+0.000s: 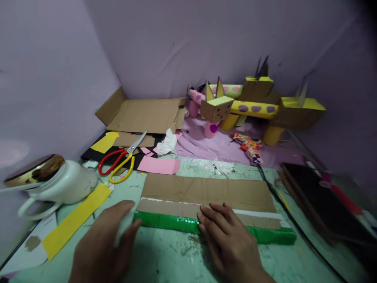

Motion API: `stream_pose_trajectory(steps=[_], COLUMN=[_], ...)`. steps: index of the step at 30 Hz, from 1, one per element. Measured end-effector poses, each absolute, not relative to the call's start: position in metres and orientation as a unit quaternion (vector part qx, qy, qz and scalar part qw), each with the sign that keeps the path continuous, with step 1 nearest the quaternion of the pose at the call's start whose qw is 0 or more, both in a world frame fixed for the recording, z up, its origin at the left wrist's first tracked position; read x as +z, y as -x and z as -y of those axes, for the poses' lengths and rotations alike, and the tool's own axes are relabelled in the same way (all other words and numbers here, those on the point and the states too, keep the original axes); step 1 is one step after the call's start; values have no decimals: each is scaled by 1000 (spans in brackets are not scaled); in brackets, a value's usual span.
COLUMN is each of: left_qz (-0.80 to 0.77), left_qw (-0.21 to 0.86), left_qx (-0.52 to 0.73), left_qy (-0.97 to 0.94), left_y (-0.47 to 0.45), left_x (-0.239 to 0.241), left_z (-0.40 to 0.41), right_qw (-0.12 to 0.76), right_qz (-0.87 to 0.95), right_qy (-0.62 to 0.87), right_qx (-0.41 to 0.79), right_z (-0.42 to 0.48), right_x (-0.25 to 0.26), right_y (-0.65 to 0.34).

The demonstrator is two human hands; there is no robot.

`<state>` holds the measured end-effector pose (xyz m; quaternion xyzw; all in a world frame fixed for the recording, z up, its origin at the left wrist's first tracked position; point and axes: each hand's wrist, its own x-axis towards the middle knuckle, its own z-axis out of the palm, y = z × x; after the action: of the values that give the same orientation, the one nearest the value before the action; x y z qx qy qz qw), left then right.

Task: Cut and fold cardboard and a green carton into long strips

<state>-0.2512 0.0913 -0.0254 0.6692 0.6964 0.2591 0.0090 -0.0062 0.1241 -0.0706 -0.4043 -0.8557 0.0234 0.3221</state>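
Observation:
A brown cardboard piece lies flat on the table, with a shiny green-taped strip along its near edge. A white line runs across the cardboard just behind the strip. My right hand rests on the middle of the strip and the cardboard, its fingers laid flat over them. By the strip's left end is my left hand, thumb and fingers apart and nothing between them. Whether its fingertips touch the strip is unclear. The part of the strip beneath my right hand is hidden.
Scissors, pink paper and a cardboard box lie behind. At left are a white mug and a yellow strip. Cardboard animals, a patterned glue gun, its cord and a dark tablet-like slab stand right.

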Motion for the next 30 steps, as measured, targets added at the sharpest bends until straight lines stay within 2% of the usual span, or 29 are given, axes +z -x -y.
stream_pose_trajectory(steps=[2, 4, 8, 11, 13, 16, 18, 20, 23, 26, 30], left_qz=[-547, -463, -508, -501, -487, -434, -396, -397, -423, -407, -432], left_qw=[-59, -75, 34, 113, 103, 7, -59, -85, -67, -54, -11], left_qx=[254, 216, 100, 48, 36, 53, 85, 109, 111, 101, -15], left_qy=[-796, -857, -855, -857, -867, -899, -912, -907, -897, -906, -902], left_y=[229, 204, 176, 176, 178, 182, 184, 185, 185, 183, 173], left_x=[-33, -39, -36, -29, -29, -36, -44, -52, -57, -50, -28], left_z=[-94, -104, -134, -147, -145, -132, -121, -113, -108, -109, -113], right_qw=[330, 305, 222, 182, 172, 201, 216, 194, 172, 201, 203], right_qz=[850, 863, 876, 868, 874, 873, 867, 872, 871, 855, 869], right_qy=[409, 400, 421, 462, 455, 441, 446, 446, 459, 476, 450], right_qx=[32, 52, 82, 31, -10, -52, -54, -46, -40, -46, -45], right_z=[-124, -125, -134, -141, -141, -131, -122, -114, -109, -111, -117], right_x=[-70, -66, -47, -34, -33, -39, -45, -48, -50, -50, -47], right_y=[5, 1, -19, -42, -56, -69, -72, -73, -71, -68, -65])
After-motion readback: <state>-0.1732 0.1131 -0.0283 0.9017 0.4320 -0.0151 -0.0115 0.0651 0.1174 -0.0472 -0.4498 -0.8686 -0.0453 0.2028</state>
